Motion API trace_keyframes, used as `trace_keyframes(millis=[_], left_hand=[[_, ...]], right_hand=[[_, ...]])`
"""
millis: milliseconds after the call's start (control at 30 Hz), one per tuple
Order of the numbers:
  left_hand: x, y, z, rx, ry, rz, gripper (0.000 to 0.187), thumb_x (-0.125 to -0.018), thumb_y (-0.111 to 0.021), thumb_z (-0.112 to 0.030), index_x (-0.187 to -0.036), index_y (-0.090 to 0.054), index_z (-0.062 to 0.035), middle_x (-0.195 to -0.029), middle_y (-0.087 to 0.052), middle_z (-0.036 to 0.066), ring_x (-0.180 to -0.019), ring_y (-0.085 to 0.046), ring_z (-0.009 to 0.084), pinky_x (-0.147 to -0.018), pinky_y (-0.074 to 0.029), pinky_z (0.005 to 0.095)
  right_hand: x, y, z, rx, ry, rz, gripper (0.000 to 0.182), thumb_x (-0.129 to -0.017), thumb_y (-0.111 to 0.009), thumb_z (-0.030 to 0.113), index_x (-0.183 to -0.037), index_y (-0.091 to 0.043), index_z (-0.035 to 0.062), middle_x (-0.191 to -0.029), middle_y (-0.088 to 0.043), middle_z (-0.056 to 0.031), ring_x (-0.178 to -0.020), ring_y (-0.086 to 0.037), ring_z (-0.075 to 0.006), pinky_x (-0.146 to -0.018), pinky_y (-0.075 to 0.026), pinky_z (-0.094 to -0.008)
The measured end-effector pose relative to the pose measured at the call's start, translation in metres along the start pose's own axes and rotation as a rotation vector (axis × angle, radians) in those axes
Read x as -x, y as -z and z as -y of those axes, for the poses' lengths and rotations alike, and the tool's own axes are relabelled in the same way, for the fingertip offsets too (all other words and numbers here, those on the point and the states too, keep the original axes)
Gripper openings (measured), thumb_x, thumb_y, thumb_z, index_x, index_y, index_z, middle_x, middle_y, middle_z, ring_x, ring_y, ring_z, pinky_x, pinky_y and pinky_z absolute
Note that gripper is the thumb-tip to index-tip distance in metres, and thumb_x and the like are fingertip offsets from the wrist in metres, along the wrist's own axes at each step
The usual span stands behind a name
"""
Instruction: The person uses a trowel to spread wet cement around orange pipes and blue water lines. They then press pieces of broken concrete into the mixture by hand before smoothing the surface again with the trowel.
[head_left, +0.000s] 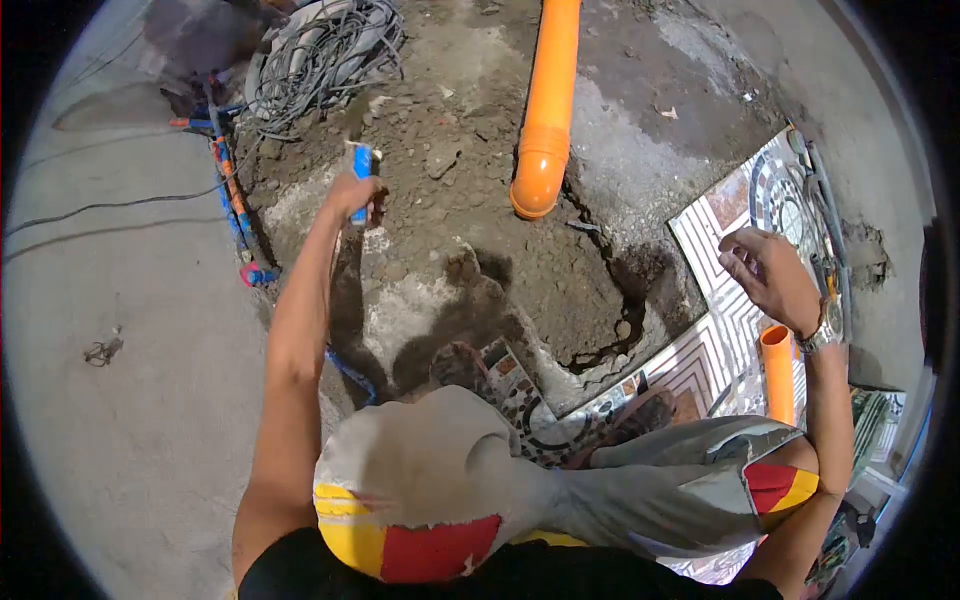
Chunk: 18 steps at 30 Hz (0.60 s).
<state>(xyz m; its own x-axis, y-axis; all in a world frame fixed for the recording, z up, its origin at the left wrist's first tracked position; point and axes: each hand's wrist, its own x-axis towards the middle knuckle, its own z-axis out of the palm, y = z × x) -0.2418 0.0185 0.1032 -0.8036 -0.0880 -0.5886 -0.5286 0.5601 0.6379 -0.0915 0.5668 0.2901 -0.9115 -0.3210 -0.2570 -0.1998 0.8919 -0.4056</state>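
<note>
My left hand (pixel 356 194) is closed around a small blue object (pixel 361 172), held upright over the broken soil at the upper left of centre. What the blue object is cannot be made out clearly. On the right, my right hand (pixel 770 275) hangs above the patterned tiles (pixel 705 350) with its fingers curled together; whether anything small is between them is hidden. Just below that hand stands a short orange pipe (pixel 778 375), its open end facing up. Between my hands, a long orange pipe (pixel 545 110) with an elbow end reaches down onto the dirt.
Coiled grey cable (pixel 325 70) lies at the top left. Blue and orange conduits (pixel 230 190) run along the left wall (pixel 120 330). A cracked trench (pixel 625 310) cuts the ground in front of my knees. More thin pipes (pixel 830 220) follow the right wall.
</note>
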Motion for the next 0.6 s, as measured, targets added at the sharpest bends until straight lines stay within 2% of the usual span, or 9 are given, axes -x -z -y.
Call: trace_keyframes(millis=[33, 133, 200, 233, 300, 400, 467, 533, 600], left_hand=[[0.004, 0.005, 0.005, -0.253, -0.101, 0.03, 0.021, -0.084, -0.059, -0.018, -0.097, -0.058, -0.0015, -0.061, -0.057, 0.007, -0.051, -0.059, 0.0188, -0.048, -0.047, 0.036], [0.032, 0.002, 0.049, -0.195, -0.157, 0.146, 0.043, -0.087, -0.059, -0.014, -0.127, -0.049, -0.0043, -0.06, -0.055, 0.005, -0.05, -0.059, 0.017, -0.045, -0.047, 0.0342], [0.059, -0.002, 0.06, 0.063, -0.126, 0.056, 0.025, -0.084, -0.062, -0.015, -0.106, -0.055, -0.0053, -0.069, -0.058, 0.006, -0.049, -0.056, 0.0169, -0.046, -0.049, 0.0352], [0.049, 0.003, 0.07, 0.062, -0.122, 0.059, 0.025, -0.084, -0.062, -0.015, -0.106, -0.055, -0.0053, -0.069, -0.058, 0.006, -0.049, -0.056, 0.0169, -0.046, -0.049, 0.0352], [0.024, 0.009, 0.097, 0.26, 0.057, -0.169, 0.012, -0.086, -0.06, -0.017, -0.087, -0.056, -0.0056, -0.064, -0.056, 0.004, -0.047, -0.053, 0.0147, -0.044, -0.047, 0.0335], [0.005, -0.004, 0.085, 0.417, 0.124, -0.041, 0.019, -0.088, -0.059, -0.018, -0.073, -0.053, -0.0077, -0.061, -0.055, 0.003, -0.047, -0.053, 0.0148, -0.043, -0.047, 0.0326], [-0.015, -0.026, 0.099, 0.232, 0.111, 0.011, 0.015, -0.087, -0.059, -0.016, -0.077, -0.053, -0.0067, -0.06, -0.053, 0.003, -0.046, -0.052, 0.0149, -0.043, -0.046, 0.0322], [0.03, -0.03, 0.067, 0.192, 0.049, 0.063, 0.006, -0.089, -0.056, -0.014, -0.09, -0.057, -0.0076, -0.061, -0.051, 0.004, -0.045, -0.05, 0.016, -0.042, -0.046, 0.0323], [0.061, -0.011, 0.07, 0.204, 0.056, 0.061, 0.01, -0.087, -0.058, -0.014, -0.081, -0.055, -0.0075, -0.06, -0.052, 0.004, -0.045, -0.052, 0.0167, -0.043, -0.047, 0.0333]], right_hand=[[-0.001, 0.001, 0.004, -0.023, -0.021, 0.004, 0.02, -0.095, -0.063, 0.021, -0.098, -0.065, 0.0011, -0.08, -0.063, -0.0169, -0.063, -0.06, -0.0302, -0.063, -0.048, -0.0404], [0.004, 0.004, 0.001, -0.039, -0.04, 0.01, 0.021, -0.095, -0.063, 0.022, -0.098, -0.065, 0.0007, -0.08, -0.063, -0.0166, -0.064, -0.059, -0.0296, -0.063, -0.047, -0.0397], [0.011, 0.008, -0.003, -0.014, -0.095, -0.002, 0.022, -0.095, -0.064, 0.022, -0.098, -0.066, -0.0003, -0.079, -0.063, -0.0162, -0.067, -0.06, -0.0293, -0.066, -0.047, -0.0396], [0.014, 0.007, -0.005, -0.03, -0.088, -0.022, 0.022, -0.094, -0.065, 0.02, -0.098, -0.066, -0.0013, -0.079, -0.063, -0.0161, -0.07, -0.06, -0.0295, -0.068, -0.048, -0.0406], [0.018, 0.008, -0.006, -0.06, -0.133, 0.006, 0.021, -0.093, -0.065, 0.019, -0.098, -0.066, -0.0013, -0.08, -0.063, -0.0162, -0.071, -0.061, -0.0298, -0.069, -0.048, -0.0408], [0.017, 0.006, -0.006, -0.077, -0.123, 0.017, 0.02, -0.093, -0.065, 0.018, -0.099, -0.066, -0.0013, -0.081, -0.064, -0.0171, -0.071, -0.062, -0.0302, -0.068, -0.048, -0.0405], [0.014, 0.001, -0.006, -0.059, -0.039, 0.007, 0.021, -0.094, -0.065, 0.019, -0.099, -0.066, -0.0013, -0.085, -0.065, -0.0189, -0.068, -0.062, -0.0306, -0.067, -0.049, -0.0395], [0.015, 0.002, 0.0, -0.076, -0.031, 0.008, 0.022, -0.095, -0.064, 0.02, -0.1, -0.066, -0.0008, -0.085, -0.065, -0.0195, -0.066, -0.062, -0.0314, -0.066, -0.049, -0.0403], [0.015, 0.006, 0.001, -0.063, -0.035, 0.003, 0.022, -0.095, -0.063, 0.021, -0.1, -0.065, -0.0003, -0.084, -0.065, -0.0187, -0.065, -0.062, -0.0315, -0.065, -0.048, -0.0405]])
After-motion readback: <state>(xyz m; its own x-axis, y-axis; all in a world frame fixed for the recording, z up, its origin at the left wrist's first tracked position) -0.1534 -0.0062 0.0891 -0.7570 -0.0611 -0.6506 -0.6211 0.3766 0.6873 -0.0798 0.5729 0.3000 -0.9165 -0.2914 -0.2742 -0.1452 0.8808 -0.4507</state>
